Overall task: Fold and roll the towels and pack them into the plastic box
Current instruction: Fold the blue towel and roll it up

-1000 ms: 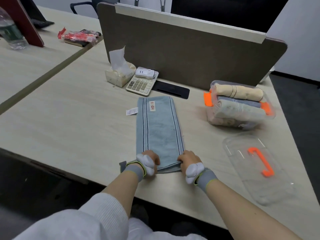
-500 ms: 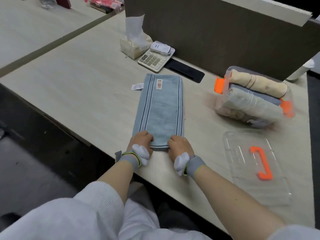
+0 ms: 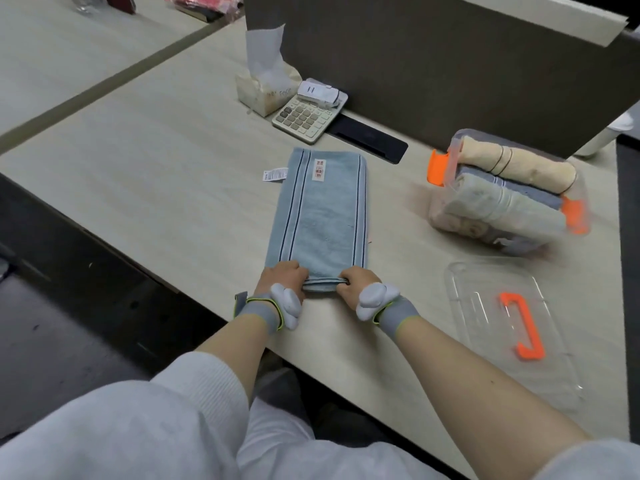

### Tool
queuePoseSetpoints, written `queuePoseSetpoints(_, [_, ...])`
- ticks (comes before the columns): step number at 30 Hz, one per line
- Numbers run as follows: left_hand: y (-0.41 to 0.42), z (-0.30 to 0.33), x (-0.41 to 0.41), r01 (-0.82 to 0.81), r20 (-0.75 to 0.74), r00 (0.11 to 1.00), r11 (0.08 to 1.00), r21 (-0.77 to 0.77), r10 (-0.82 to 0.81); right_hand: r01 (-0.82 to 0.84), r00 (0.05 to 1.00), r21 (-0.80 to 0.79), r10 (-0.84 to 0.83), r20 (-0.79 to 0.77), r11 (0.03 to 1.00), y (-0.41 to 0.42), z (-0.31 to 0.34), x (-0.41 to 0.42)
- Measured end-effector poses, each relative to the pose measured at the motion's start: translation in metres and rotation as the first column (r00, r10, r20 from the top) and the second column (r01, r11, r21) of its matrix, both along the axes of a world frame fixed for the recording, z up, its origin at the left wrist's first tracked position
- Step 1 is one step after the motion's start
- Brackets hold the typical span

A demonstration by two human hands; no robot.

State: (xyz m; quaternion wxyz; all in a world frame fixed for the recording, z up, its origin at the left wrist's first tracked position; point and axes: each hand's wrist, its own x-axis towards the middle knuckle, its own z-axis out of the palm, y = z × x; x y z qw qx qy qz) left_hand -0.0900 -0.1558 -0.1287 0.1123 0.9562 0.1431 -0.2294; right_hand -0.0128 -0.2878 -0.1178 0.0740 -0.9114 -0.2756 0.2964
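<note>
Left hand [image 3: 284,276]: knuckles up, fingers curled over the near rolled end of the blue towel [image 3: 323,216].
Right hand [image 3: 356,281]: alongside, gripping the same roll.
Forearms: bare, grey wristbands, converging forward.

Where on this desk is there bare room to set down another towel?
Widest bare patch: desk left of the blue towel, bordered by the tissue box, the calculator and the desk's near edge. A narrower strip runs between that towel and the plastic box. Crowded: the right side, with box and clear lid.
</note>
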Motion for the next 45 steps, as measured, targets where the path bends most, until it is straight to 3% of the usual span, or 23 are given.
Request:
queuePoseSetpoints(4, [0.014,0.014,0.022,-0.01,-0.148,0.989,0.997,-0.074,-0.001,-0.009,1.0,-0.005,0.009,0.024,1.0,0.008,0.005,-0.004])
queuePoseSetpoints(9, [0.02,0.016,0.03,0.052,-0.182,0.982,0.998,-0.042,-0.059,-0.144,0.982,-0.088,0.154,0.113,0.986,0.009,0.004,-0.012])
queuePoseSetpoints(18, [0.019,0.014,0.033,0.063,-0.204,0.976,0.996,-0.062,-0.075,-0.008,0.999,-0.187,0.001,-0.035,0.982,0.02,0.012,0.001])
queuePoseSetpoints(23, [0.026,0.016,0.037,0.004,-0.195,0.981,0.997,-0.072,-0.018,0.134,0.982,-0.129,-0.15,-0.119,0.983,0.023,0.012,0.007])
queuePoseSetpoints(27, [0.028,0.011,0.035,-0.018,-0.192,0.981,0.994,-0.104,-0.002,0.157,0.978,-0.156,-0.176,-0.116,0.975,0.022,0.007,0.008])
queuePoseSetpoints(33, [0.04,0.007,0.032,-0.074,0.002,0.997,0.982,-0.176,0.076,0.268,0.963,0.011,-0.268,-0.04,0.963,0.021,-0.002,0.008])
queuePoseSetpoints(37, [0.042,0.0,0.029,-0.038,0.023,0.999,0.983,-0.178,0.043,0.127,0.982,0.07,-0.135,0.13,0.989,0.019,-0.006,0.0])
queuePoseSetpoints(40, [0.043,0.0,0.026,0.027,0.061,0.998,0.996,-0.082,-0.022,-0.032,0.963,0.081,0.009,0.268,0.996,0.017,-0.007,-0.006])
queuePoseSetpoints(45, [0.044,0.005,0.028,0.138,-0.01,0.99,0.99,0.016,-0.138,-0.169,0.925,-0.074,0.184,0.333,0.983,0.013,-0.004,-0.011])
